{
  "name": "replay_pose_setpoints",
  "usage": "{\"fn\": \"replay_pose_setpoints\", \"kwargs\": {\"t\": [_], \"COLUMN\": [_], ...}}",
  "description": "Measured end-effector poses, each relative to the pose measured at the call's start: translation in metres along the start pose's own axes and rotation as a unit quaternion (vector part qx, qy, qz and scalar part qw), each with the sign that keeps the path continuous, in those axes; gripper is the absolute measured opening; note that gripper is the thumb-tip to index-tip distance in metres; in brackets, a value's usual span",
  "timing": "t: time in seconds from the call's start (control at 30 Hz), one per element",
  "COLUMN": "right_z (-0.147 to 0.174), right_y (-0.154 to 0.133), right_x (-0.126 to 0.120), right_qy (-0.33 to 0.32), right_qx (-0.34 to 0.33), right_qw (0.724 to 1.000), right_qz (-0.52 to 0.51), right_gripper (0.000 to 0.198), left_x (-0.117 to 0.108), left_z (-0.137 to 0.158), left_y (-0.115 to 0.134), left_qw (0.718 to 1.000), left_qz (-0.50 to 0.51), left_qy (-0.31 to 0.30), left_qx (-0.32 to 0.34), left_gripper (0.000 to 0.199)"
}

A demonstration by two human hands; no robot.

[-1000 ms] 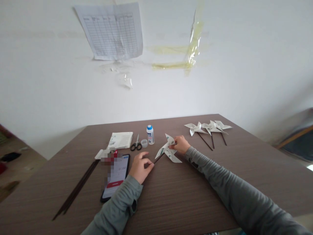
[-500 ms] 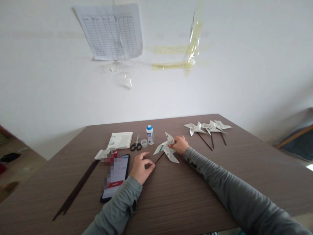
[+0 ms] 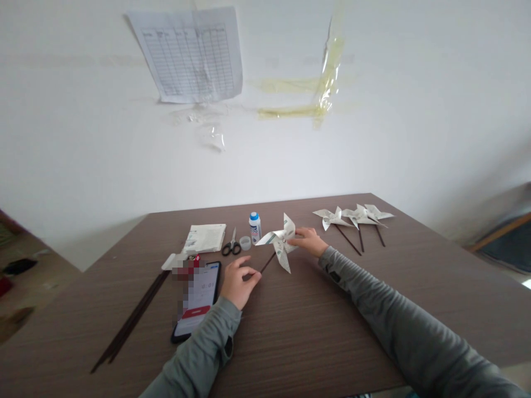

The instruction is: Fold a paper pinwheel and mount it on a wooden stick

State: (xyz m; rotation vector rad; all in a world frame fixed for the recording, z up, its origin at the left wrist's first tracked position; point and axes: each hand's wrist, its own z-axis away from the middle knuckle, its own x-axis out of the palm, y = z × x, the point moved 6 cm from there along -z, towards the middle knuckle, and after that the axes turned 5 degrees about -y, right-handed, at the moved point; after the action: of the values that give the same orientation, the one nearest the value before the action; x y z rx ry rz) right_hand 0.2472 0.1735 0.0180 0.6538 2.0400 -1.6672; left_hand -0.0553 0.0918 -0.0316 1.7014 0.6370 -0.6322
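Head view: we've got the left hand [image 3: 237, 283] pinching the low end of the dark stick [image 3: 267, 262] against the desk [image 3: 315, 331], fingers pressed together. Our right hand [image 3: 307, 241] pinches the paper pinwheel [image 3: 279, 241] at its hub. Over the last second the wheel has lifted and turned, standing nearly upright now near the desk's far edge, beside the glue bottle [image 3: 255, 227] — it looks fixed on.
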Motion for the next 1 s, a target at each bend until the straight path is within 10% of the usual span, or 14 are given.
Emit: {"fn": "replay_pose_setpoints", "kwargs": {"t": [0.3, 0.6, 1.0], "right_z": [0.034, 0.057, 0.055], "right_y": [0.004, -0.002, -0.009], "right_x": [-0.014, 0.021, 0.021], "right_qy": [0.196, -0.005, -0.030], "right_qx": [-0.062, 0.028, 0.080], "right_qw": [0.978, 0.998, 0.996], "right_qz": [0.046, 0.062, 0.035], "right_gripper": [0.029, 0.012, 0.013], "left_x": [0.015, 0.030, 0.059], "left_z": [-0.004, -0.016, -0.022], "left_y": [0.004, 0.014, 0.031], "left_qw": [0.991, 0.979, 0.987], "left_qz": [0.074, 0.158, 0.124], "left_qy": [0.097, 0.104, 0.079], "left_qx": [-0.049, -0.072, -0.057], "left_gripper": [0.012, 0.015, 0.004]}}
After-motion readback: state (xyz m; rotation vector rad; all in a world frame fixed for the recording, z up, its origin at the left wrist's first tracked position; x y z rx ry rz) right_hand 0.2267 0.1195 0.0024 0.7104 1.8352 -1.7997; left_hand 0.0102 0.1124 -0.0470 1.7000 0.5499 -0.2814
